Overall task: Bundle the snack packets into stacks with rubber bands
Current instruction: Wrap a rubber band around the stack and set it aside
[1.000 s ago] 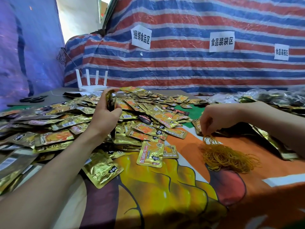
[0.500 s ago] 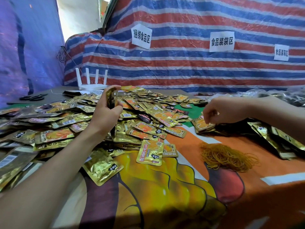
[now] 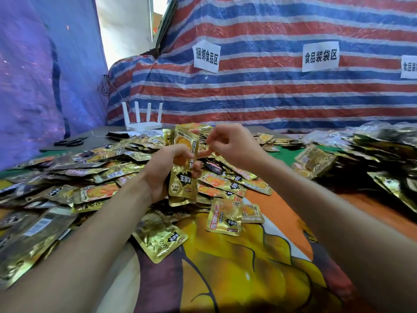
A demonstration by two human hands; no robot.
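Now the right hand (image 3: 232, 145), a second ago down at the rubber-band heap, is up beside the stack of snack packets (image 3: 184, 177), with its fingertips pinched at the stack's right edge. Whether a band sits in that pinch cannot be told; it is too fine to resolve. The left hand (image 3: 165, 170) grips the stack upright above the loose packets (image 3: 101, 175) on the desk (image 3: 237, 279), as before. Judgement: a band has probably been fetched and wrapping is the step in hand; the stack is not yet bound.

table (image 3: 99, 137) with a bright orange cloth (image 3: 270, 206) on top — gold snack packets (image 3: 101, 168) heaped everywhere, white router (image 3: 142, 124) and scissors (image 3: 68, 142) at the back
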